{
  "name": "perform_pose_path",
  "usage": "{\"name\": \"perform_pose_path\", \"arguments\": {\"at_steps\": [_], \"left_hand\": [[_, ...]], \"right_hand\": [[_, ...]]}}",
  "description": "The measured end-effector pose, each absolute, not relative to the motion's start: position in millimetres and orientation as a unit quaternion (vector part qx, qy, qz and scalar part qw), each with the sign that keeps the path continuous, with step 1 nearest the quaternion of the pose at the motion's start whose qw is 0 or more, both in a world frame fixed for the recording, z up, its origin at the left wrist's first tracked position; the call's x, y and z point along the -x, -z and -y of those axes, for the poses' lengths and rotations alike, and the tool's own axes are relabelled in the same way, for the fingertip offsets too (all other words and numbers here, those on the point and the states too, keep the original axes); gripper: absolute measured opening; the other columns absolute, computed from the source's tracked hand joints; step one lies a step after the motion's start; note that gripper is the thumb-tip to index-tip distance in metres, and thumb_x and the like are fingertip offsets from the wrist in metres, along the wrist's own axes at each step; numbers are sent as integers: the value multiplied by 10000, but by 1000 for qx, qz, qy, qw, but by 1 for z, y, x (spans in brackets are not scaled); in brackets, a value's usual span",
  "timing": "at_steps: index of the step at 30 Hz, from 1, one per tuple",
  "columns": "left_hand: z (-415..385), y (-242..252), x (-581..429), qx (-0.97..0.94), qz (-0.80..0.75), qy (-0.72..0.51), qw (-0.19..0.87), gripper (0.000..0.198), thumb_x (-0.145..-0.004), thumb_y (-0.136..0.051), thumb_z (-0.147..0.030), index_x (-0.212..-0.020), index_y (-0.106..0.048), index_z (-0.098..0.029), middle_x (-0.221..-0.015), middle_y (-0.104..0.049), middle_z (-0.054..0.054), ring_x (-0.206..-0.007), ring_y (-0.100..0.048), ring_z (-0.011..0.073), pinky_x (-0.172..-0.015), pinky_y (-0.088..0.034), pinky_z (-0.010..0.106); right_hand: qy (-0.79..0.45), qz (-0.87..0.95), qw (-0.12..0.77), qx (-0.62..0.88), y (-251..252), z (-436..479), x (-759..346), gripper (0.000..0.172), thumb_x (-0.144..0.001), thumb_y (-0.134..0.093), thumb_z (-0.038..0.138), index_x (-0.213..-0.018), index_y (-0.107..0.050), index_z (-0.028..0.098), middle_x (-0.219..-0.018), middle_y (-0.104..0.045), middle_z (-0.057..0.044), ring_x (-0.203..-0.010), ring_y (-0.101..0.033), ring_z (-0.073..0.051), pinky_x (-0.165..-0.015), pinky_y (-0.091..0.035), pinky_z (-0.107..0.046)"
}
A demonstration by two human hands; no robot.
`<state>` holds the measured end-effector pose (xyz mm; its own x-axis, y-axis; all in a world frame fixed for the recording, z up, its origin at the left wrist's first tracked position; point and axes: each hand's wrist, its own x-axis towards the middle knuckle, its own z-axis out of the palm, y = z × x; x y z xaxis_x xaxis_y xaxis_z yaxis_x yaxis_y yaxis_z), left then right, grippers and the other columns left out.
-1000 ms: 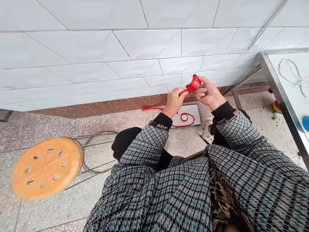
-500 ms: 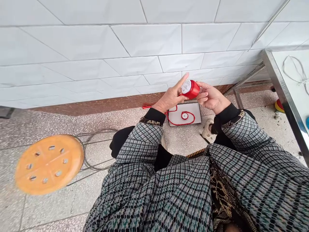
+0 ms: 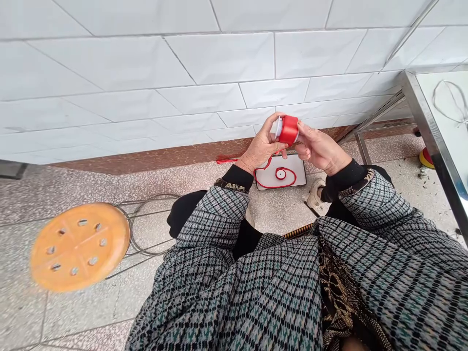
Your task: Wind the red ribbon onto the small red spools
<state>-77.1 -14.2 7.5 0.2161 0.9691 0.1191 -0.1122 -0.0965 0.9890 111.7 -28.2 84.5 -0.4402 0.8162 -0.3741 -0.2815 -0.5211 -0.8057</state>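
Between my two hands is a spool of red ribbon point(image 3: 289, 129) with white end discs, held up in front of the tiled wall. My left hand point(image 3: 262, 146) grips its left side, thumb below and fingers curled over the white end. At the spool's right edge, the thumb and fingers of my right hand point(image 3: 321, 148) close on it. Below lies a shallow white box point(image 3: 266, 179) with dark edges. A small spool with a white face point(image 3: 280, 174) rests in it, circled by a red cord point(image 3: 268, 187) that runs up toward my left hand.
An orange stool point(image 3: 82, 246) with a holed seat and wire legs lies tipped on the floor at left. On the right stands a metal-framed table point(image 3: 420, 112) bearing a thin pale cord loop point(image 3: 448, 100). The tiled wall point(image 3: 219, 58) rises just ahead.
The ribbon spool has turned in my hands: its white labelled end faced me before, and now the red ribbon side does. My left forefinger, stretched out earlier, is bent round the spool.
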Motion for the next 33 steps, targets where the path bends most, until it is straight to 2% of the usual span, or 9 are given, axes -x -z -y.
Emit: {"name": "perform_pose_path", "arguments": {"at_steps": [4, 7, 9, 12, 15, 19, 23, 29, 33], "left_hand": [[16, -4, 67, -507, -397, -526, 555, 686, -825, -936, -285, -1419, -594, -311, -879, -730, 1, -658, -722, 163, -620, -585, 286], [21, -3, 53, -472, -406, -534, 572, 658, -858, -914, -305, -1430, -591, -309, -828, -721, -14, -655, -700, 152, -663, -596, 303], [26, -2, 41, -446, -430, -546, 564, 550, -906, -854, -279, -1395, -603, -286, -782, -710, -25, -643, -686, 140, -690, -599, 303], [32, 0, 27, -409, -477, -565, 535, 271, -929, -767, -184, -1178, -667, -224, -735, -697, -27, -640, -677, 126, -702, -588, 281], [33, 1, 23, -435, -494, -549, 515, 59, -917, -743, -152, -930, -698, -189, -799, -733, 3, -711, -683, 125, -744, -581, 276], [31, 1, 28, -477, -499, -557, 462, 135, -915, -754, -168, -796, -693, -187, -835, -703, 3, -787, -635, 123, -800, -532, 265], [32, 1, 30, -466, -472, -541, 518, 158, -969, -689, -219, -814, -672, -193, -688, -581, -37, -642, -498, 107, -667, -441, 253], [30, 4, 31, -483, -498, -506, 513, 233, -912, -746, -235, -729, -606, -197, -570, -481, -65, -541, -378, 91, -546, -284, 255], [27, 10, 35, -445, -512, -517, 522, 239, -884, -758, -199, -752, -560, -213, -544, -491, -77, -494, -404, 83, -520, -311, 239]], "right_hand": [[-658, 478, 424, 399, -76, 38, -98, 435, -833, -919, 571, -880, -695, 202, -558, -612, 60, -488, -525, -59, -456, -384, -160], [-631, 440, 465, 439, -68, 34, -91, 444, -878, -880, 569, -777, -625, 220, -501, -524, 80, -471, -470, -60, -469, -376, -174], [-645, 360, 486, 467, -65, 27, -89, 453, -911, -857, 543, -768, -563, 229, -505, -479, 95, -451, -409, -55, -454, -351, -182], [-668, 247, 506, 487, -62, 14, -88, 414, -939, -845, 467, -811, -527, 235, -561, -481, 107, -437, -337, -41, -428, -303, -185], [-673, 207, 514, 491, -60, 6, -88, 386, -942, -847, 421, -836, -528, 233, -597, -502, 107, -441, -331, -33, -416, -281, -183], [-673, 188, 513, 498, -58, 1, -89, 345, -941, -850, 406, -882, -558, 232, -607, -522, 110, -442, -360, -25, -407, -286, -169], [-704, 160, 494, 485, -58, -1, -92, 226, -968, -818, 333, -1019, -615, 249, -595, -534, 132, -402, -338, -11, -391, -279, -153], [-757, 120, 444, 464, -69, -1, -100, 78, -1072, -675, 267, -1054, -602, 245, -561, -494, 143, -376, -336, 4, -386, -281, -114], [-777, 89, 424, 456, -76, 0, -104, 80, -1079, -666, 275, -1063, -596, 239, -554, -486, 143, -361, -354, -1, -367, -299, -118]]}}
